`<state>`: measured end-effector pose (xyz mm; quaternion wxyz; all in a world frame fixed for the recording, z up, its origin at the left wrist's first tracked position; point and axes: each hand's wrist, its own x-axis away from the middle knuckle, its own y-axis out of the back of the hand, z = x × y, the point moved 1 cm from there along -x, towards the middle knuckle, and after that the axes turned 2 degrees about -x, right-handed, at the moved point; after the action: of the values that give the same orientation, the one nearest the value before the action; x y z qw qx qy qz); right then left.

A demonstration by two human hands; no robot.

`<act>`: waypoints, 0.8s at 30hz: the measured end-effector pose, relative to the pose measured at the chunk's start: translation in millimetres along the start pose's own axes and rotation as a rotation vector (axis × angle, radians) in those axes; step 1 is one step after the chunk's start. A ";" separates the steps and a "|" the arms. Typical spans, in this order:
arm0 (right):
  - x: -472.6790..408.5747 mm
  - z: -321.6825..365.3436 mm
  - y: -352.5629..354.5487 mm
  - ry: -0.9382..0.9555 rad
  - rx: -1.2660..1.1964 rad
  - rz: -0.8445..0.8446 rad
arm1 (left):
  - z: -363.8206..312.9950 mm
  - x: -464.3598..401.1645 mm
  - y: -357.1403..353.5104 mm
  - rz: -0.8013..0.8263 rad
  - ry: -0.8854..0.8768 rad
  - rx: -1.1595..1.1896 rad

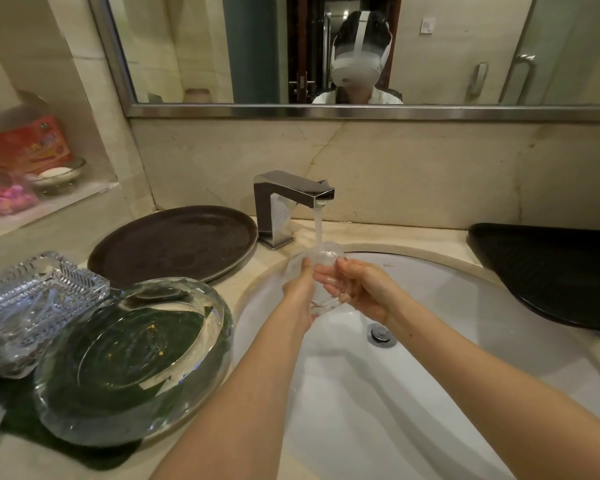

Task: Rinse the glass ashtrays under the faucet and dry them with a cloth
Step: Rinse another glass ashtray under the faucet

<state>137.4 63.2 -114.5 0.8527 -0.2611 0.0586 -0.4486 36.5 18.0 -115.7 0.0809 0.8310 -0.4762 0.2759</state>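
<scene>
Clear glass is catching the stream as we are holding a small ashtray (321,271) up under the chrome faucet (291,199), water (317,225) pouring straight onto its top edge above the white sink (430,306). Our left hand (300,289) is gripping it from the left side, thumb pressing on the rim, and our right hand (357,289) is cupping it from the other side, fingers (329,278) curling round the glass. Over on the counter to our left, a big round glass ashtray (132,362) is sitting on a dark green cloth (94,455), and a cut-glass rectangular ashtray (32,306) is lying just beside it, touching its rim. Behind those, a dark round tray (174,244) is resting next to the faucet base. Across the basin on our right, a black tray (551,271) is overhanging the sink edge. Up above, the mirror (326,64) is running along the wall.
</scene>
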 end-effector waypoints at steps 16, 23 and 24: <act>15.8 2.5 -24.3 0.262 1.680 0.236 | -2.9 -5.2 8.0 0.305 0.099 0.495; 15.4 -5.0 -20.8 0.197 2.060 0.080 | 0.9 -4.6 3.9 0.209 0.040 0.473; 16.7 -4.6 -28.0 0.211 2.113 0.068 | 0.2 -4.8 4.6 0.181 0.024 0.478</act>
<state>125.1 35.2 -102.2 0.6495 0.6543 -0.2797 -0.2681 30.8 19.0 -119.0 -0.1371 0.7773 -0.4689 0.3964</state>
